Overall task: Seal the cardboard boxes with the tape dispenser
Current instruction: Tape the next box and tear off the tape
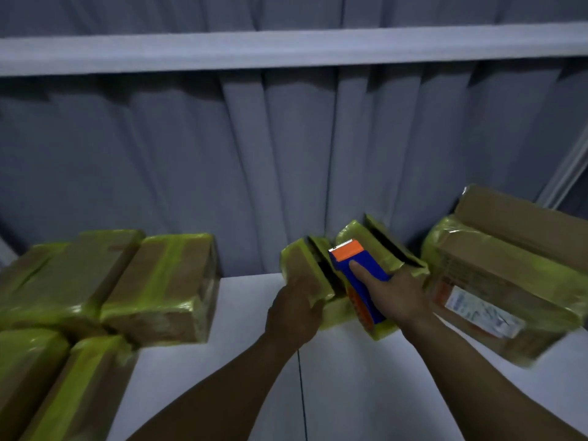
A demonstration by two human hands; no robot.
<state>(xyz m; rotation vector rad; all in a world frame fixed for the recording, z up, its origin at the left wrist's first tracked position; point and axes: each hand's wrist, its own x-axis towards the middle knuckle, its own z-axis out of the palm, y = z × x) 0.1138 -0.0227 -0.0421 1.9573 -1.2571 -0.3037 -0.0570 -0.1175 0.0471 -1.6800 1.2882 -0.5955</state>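
Head view, right hand (394, 296) gripping blue-orange dispenser (345, 261), left hand (296, 310) holding glossy-taped box (296, 261)

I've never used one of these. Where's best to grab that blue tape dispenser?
Grip the dispenser by its blue body, coming from its right side as the right hand does, thumb laid on top. The toothed blade sits at the far orange end, so a hold on the near part should stay clear of it.

Two arms in shot, and the left forearm (222, 386) and right forearm (471, 370) are both bare right to the bottom edge. The left hand (296, 308) and right hand (394, 294) are bare too; dim light hides finer detail on them.
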